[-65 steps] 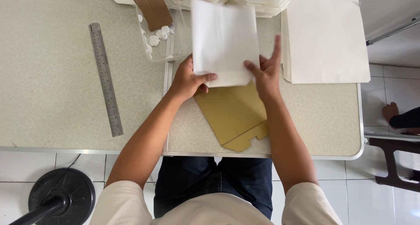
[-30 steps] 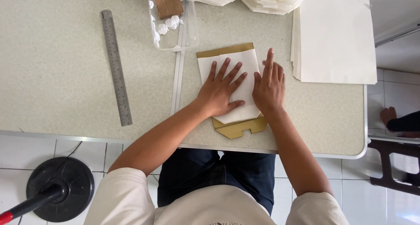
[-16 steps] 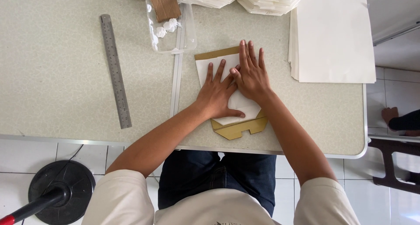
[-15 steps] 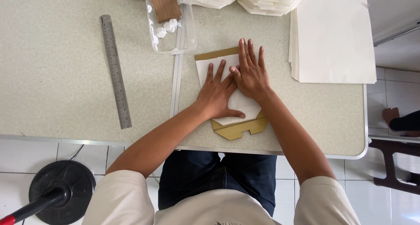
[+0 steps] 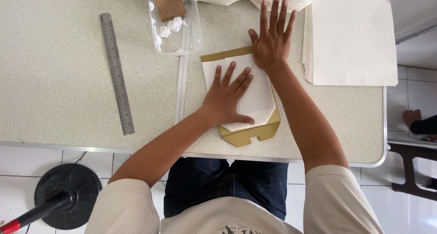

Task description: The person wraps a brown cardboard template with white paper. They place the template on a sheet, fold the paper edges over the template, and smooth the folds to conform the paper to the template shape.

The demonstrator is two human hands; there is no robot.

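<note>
White paper (image 5: 255, 90) lies on a brown card shape (image 5: 252, 133) near the middle of the tabletop (image 5: 54, 88). We think we are at the pressing step, making the paper sit flat on the card. Next we would need to hold it so it does not slip. Our left hand (image 5: 227, 97) lies flat on the paper, fingers spread wide. Our right hand (image 5: 273, 38) is flat and open too, at the card's far edge, arm stretched out. Neither holds anything.
</note>
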